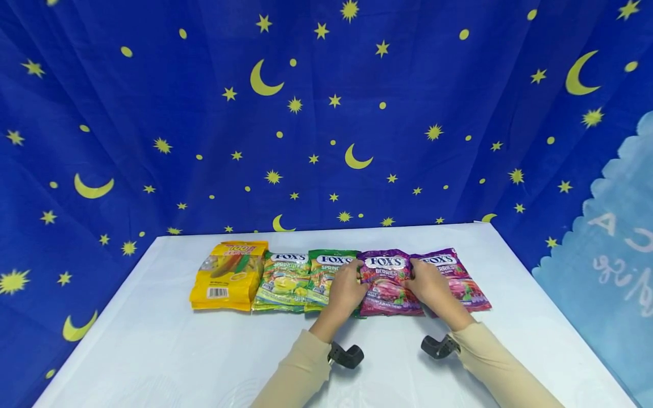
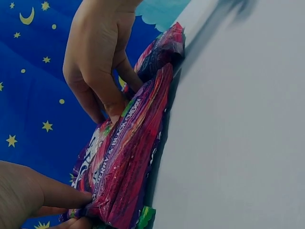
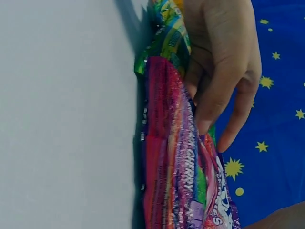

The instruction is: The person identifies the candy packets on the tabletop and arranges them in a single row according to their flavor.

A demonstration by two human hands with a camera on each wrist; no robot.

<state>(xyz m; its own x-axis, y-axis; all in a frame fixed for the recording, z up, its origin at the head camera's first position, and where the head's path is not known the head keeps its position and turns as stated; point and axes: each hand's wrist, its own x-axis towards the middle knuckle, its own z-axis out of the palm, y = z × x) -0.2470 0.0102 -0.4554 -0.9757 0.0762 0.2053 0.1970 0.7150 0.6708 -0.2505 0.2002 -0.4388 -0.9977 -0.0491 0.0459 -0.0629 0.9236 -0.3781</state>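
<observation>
Both hands are on a purple Fox's Berries candy bag [image 1: 385, 286] that lies face up in the row. Its left edge is pinched by my left hand [image 1: 348, 288], which partly covers the neighbouring green bag. At the opposite edge my right hand [image 1: 430, 282] holds it with curled fingers, overlapping a second purple Fox's bag [image 1: 466, 286]. In the left wrist view, thumb and fingers [image 2: 62, 194] of the left hand meet at the bag's side. The right wrist view shows the printed bottom seam [image 3: 159, 124] close along the table.
Left of the hands lie two green Fox's Spring Tea bags [image 1: 283, 283] [image 1: 318, 277] and a yellow candy bag [image 1: 229, 277]. The white table [image 1: 204, 362] ends at a blue star-patterned curtain [image 1: 306, 130]. Black wrist mounts [image 1: 348, 356] hang below the sleeves.
</observation>
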